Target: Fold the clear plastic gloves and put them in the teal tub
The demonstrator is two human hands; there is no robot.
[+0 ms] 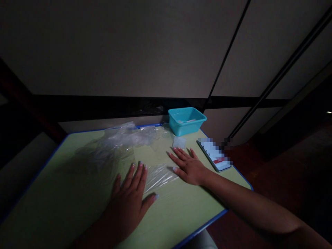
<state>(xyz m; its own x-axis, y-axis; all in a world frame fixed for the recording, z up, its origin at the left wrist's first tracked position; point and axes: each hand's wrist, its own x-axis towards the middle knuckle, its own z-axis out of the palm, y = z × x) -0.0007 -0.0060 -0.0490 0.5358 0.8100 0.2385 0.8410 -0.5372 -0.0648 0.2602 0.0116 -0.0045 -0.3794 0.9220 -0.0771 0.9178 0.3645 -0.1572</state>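
Both hands lie palm down on the pale green table (181, 214). My left hand (129, 200) is flat with its fingers spread, its fingertips at the near edge of a clear plastic sheet (162, 175). At the sheet's right end rests my right hand (188, 166), also flat and spread, its thumb over the plastic. Just beyond its fingertips is a small whitish packet (178, 142). A heap of crumpled clear plastic bags (124, 138) spreads over the back and left of the table. Neither hand grips anything.
A turquoise basket (187, 128) with some light items inside stands at the back right corner. A phone (215, 155) with its screen lit lies along the right edge, beside my right hand. Behind the table rise large pale panels (116, 52). The table has a blue rim.
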